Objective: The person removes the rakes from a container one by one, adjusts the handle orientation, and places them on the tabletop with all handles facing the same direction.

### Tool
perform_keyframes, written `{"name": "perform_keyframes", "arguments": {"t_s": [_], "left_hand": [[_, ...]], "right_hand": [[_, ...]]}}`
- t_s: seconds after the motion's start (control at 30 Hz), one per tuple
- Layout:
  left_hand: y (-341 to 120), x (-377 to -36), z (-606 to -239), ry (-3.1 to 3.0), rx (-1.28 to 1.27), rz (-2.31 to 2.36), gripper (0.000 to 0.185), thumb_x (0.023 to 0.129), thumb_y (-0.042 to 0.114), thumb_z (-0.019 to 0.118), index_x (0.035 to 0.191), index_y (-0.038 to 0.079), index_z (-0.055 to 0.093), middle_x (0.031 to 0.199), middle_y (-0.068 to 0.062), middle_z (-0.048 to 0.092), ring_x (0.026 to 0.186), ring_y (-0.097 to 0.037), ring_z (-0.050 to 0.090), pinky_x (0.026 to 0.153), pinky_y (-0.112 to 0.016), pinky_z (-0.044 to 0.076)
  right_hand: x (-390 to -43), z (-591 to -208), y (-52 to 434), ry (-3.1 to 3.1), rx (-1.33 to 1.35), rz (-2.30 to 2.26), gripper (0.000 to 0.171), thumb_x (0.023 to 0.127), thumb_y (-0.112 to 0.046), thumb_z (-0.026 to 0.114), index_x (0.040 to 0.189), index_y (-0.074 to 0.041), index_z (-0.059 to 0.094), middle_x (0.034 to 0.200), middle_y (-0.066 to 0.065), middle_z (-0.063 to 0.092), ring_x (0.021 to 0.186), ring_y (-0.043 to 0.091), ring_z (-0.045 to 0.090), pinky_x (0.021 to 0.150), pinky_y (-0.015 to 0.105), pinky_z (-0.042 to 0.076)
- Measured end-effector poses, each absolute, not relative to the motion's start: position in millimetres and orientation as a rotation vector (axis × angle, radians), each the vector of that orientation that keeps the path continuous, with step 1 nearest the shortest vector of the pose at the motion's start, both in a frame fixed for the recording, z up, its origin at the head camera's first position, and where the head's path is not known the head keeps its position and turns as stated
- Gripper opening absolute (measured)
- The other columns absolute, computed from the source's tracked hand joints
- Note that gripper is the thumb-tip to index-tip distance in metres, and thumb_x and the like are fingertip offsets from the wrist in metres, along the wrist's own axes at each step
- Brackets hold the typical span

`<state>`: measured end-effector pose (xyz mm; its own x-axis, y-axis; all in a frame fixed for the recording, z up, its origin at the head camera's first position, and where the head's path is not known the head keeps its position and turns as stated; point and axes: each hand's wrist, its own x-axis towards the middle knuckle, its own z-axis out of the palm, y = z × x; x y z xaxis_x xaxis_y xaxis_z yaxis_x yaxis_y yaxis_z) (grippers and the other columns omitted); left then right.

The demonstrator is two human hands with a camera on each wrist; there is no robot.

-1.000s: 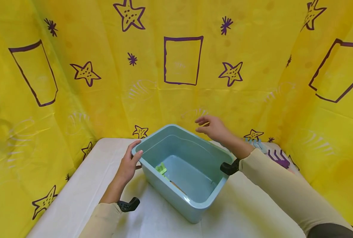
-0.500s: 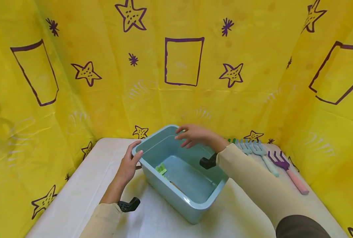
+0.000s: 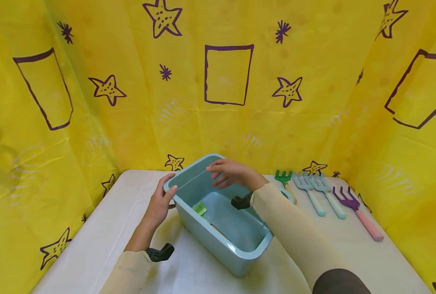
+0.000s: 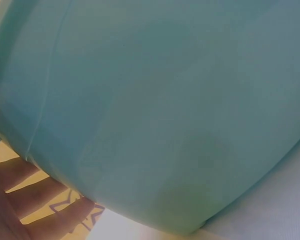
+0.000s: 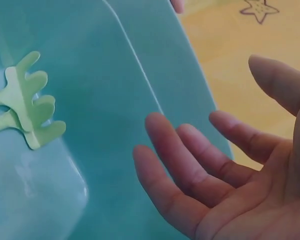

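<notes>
A teal plastic bin [image 3: 210, 241] stands slantwise on the white table. My left hand [image 3: 161, 200] grips its near-left corner, thumb over the rim and fingers on the outside; the left wrist view shows those fingers [image 4: 35, 200] under the bin wall [image 4: 165, 100]. My right hand [image 3: 227, 173] hovers over the far end of the bin, fingers spread and holding nothing. In the right wrist view its fingers [image 5: 190, 170] are relaxed beside the inner wall [image 5: 115, 75]. A light green toy rake [image 3: 199, 209] [image 5: 30, 107] lies on the bin's floor.
Several toy rakes lie in a row on the table to the right: a green one [image 3: 284, 177], two pale blue ones [image 3: 307, 185] [image 3: 324, 188] and a purple one with a pink handle [image 3: 355, 210]. Yellow patterned cloth [image 3: 225, 114] walls in the table [image 3: 93, 228].
My right hand has moved left from beyond the bin's far right rim to above its far-left end, which uncovers the rakes. The left hand and the bin have stayed put.
</notes>
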<state>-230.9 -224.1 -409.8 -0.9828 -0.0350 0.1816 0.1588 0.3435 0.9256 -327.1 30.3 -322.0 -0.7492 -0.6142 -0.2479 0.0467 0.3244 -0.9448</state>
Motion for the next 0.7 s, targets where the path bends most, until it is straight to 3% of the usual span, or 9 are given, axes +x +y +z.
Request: {"name": "perform_keyframes", "arguments": {"t_s": [0.33,0.57,0.7], "left_hand": [[-226.1,-231.3,-409.8,-2.408,-0.146,-1.691,0.048,0.103,0.036,0.045,0.148,0.034,0.030,0.147,-0.013,0.040,0.124,-0.044,0.047,0.084,-0.060,0.050],[-225.3,-231.9,-410.6,-2.399,-0.161,-1.698,0.049,0.103,0.034,0.046,0.149,0.031,0.029,0.147,-0.016,0.039,0.124,-0.045,0.047,0.083,-0.060,0.050],[-225.5,-232.8,-411.2,-2.401,-0.160,-1.699,0.051,0.103,0.034,0.046,0.150,0.028,0.028,0.147,-0.017,0.039,0.124,-0.046,0.046,0.083,-0.061,0.050]], "right_hand": [[-326.2,-343.1,22.1,1.907,-0.410,-1.398,0.055,0.098,-0.035,0.058,0.141,-0.002,0.043,0.126,0.026,0.052,0.104,0.044,0.063,0.087,0.053,0.052],[-316.0,-356.4,15.3,1.762,-0.489,-1.239,0.066,0.099,-0.048,0.048,0.143,0.001,0.041,0.135,0.026,0.051,0.111,0.046,0.058,0.089,0.055,0.050],[-309.3,-364.9,9.0,1.684,-0.442,-1.149,0.069,0.097,-0.056,0.046,0.143,-0.003,0.044,0.134,0.023,0.052,0.113,0.047,0.056,0.090,0.058,0.048]]}}
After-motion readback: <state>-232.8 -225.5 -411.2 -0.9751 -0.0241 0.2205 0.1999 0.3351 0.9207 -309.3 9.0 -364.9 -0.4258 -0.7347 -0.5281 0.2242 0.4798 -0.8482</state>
